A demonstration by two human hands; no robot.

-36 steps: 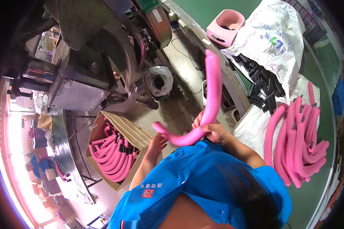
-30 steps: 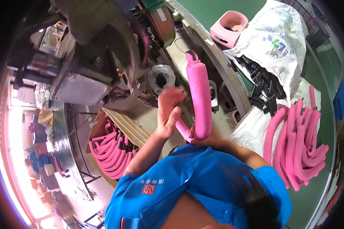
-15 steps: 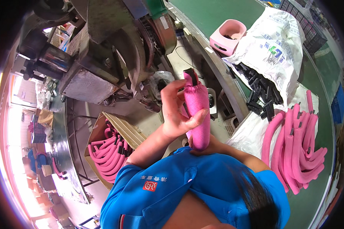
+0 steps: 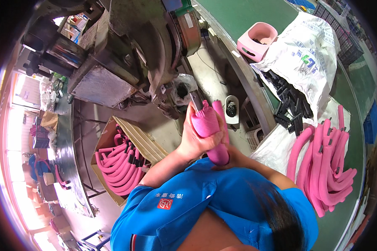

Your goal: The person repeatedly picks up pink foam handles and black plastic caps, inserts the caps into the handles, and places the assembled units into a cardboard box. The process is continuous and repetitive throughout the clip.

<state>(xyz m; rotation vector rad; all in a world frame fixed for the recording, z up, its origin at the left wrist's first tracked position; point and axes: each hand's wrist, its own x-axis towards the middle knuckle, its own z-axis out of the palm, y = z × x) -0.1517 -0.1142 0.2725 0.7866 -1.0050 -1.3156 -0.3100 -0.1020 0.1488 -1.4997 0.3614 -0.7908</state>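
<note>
I see one big machine (image 4: 121, 46), one brown box (image 4: 144, 144) and one white sack (image 4: 301, 54). One bent pink tube (image 4: 205, 125) is just in front of my blue shirt (image 4: 197, 188). My left hand (image 4: 191, 141) wraps around the tube near one end, and my right hand (image 4: 235, 156) holds its bend, with fingers mostly hidden.

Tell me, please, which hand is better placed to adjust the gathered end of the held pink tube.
Probably the left hand: it holds the pink tube close to the gathered end and grey tip. The right hand sits lower, partly hidden behind the tube.
</note>
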